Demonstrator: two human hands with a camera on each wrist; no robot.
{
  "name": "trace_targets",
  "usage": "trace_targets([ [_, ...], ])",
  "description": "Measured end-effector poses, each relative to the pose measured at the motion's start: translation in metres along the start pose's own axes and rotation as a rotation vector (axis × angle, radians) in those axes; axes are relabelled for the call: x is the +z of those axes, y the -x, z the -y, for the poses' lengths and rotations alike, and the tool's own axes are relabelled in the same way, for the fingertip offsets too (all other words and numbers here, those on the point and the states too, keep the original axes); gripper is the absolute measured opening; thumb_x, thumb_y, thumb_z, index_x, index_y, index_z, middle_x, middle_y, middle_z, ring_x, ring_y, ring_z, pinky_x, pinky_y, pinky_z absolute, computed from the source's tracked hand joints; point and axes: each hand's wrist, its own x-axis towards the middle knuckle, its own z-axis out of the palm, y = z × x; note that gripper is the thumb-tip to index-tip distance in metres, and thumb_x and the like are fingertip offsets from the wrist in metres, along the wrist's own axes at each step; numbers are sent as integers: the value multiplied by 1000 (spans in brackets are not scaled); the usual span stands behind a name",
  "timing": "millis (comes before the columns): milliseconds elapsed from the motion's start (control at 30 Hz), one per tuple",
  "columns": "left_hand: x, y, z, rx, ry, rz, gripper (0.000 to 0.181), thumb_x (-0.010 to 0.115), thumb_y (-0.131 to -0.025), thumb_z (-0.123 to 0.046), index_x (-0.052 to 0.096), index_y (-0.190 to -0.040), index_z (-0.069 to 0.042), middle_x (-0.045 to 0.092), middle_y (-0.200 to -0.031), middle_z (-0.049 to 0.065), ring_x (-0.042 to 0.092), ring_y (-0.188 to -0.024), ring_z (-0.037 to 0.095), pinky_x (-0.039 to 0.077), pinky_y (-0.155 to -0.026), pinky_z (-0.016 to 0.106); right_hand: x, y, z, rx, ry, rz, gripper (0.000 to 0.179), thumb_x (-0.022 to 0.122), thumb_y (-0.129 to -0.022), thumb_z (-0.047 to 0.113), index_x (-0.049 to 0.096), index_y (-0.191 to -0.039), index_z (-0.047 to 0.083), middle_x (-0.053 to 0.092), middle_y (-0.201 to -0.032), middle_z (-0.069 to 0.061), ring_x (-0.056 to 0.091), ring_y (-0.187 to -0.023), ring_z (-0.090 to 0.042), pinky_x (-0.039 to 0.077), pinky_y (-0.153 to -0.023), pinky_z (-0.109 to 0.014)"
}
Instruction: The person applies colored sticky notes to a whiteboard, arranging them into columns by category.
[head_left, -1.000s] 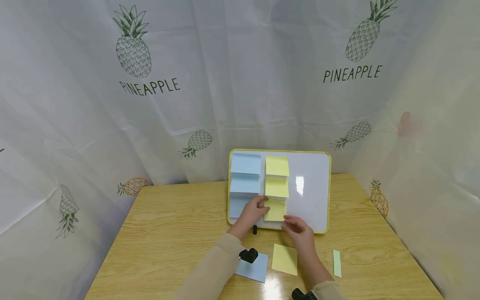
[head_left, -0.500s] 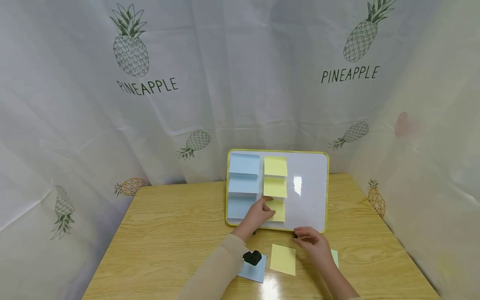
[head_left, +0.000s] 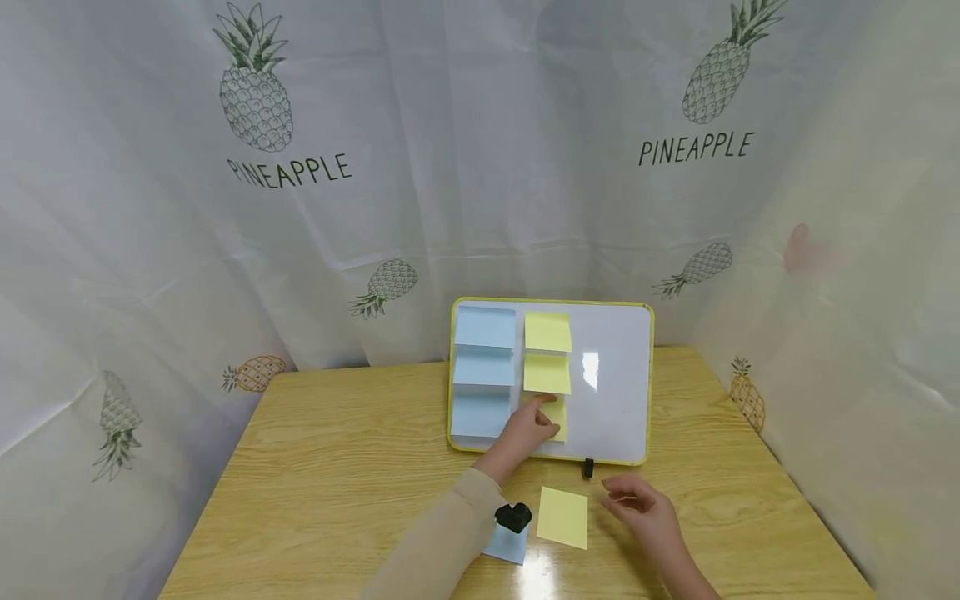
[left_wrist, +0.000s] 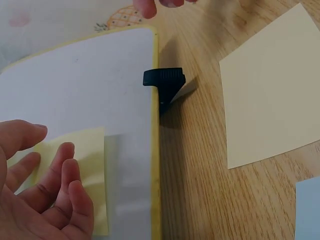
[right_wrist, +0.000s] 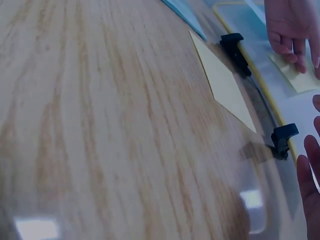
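Observation:
A whiteboard (head_left: 611, 375) with a yellow rim leans at the table's back. My left hand (head_left: 527, 429) lies over the lowest yellow sticky note (head_left: 561, 410) of a column, its fingers loosely bent. In the left wrist view, the fingertips (left_wrist: 65, 149) overlap that note (left_wrist: 92, 170). Two yellow notes (head_left: 547, 332) sit above it, and several blue sticky notes (head_left: 483, 367) line the board's left side. My right hand (head_left: 643, 507) hovers off the board's lower right, fingers loosely curled, holding nothing. On the table lies a yellow sticky-note pad (head_left: 562, 518), between both hands.
A blue sticky-note pad (head_left: 507, 546) lies partly hidden under the left wrist's black camera (head_left: 513, 517). Two black stand feet, a near one (right_wrist: 284, 137) and a far one (right_wrist: 235, 50), jut from the board's bottom rim. A pineapple-print curtain (head_left: 480, 167) surrounds the wooden table (head_left: 337, 450).
The right hand has drawn away from the lowest yellow note, down and to the right. My left hand has slid rightward across that note. The right arm now covers the green strip.

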Motion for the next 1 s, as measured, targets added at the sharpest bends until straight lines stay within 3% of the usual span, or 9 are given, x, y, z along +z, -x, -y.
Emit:
trace_targets([
  [467, 14, -1, -4, 25, -12, 47, 53, 69, -91, -14, 51, -141, -15, 58, -82, -4, 50, -64, 11, 41, -56, 26, -35, 13, -9, 106, 115, -5, 31, 80, -78, 2, 70, -107, -4, 68, -102, -7, 63, -87, -13, 52, -74, -22],
  [733, 31, 13, -2, 46, -11, 118, 42, 69, -92, -15, 58, -132, -18, 57, -83, -6, 50, -64, 12, 42, -55, 26, -64, 8, -14, 151, 202, 37, 34, 81, -79, 7, 69, -110, -1, 67, -104, -6, 62, -86, -10, 52, -73, -23],
  [1000, 51, 36, 3, 62, 6, 188, 24, 69, -92, -14, 66, -116, -13, 56, -81, -8, 51, -66, 10, 43, -54, 26, -88, 7, -27, 94, 275, 58, 39, 83, -72, -1, 68, -108, -3, 65, -106, 0, 59, -86, -6, 51, -71, -23],
])
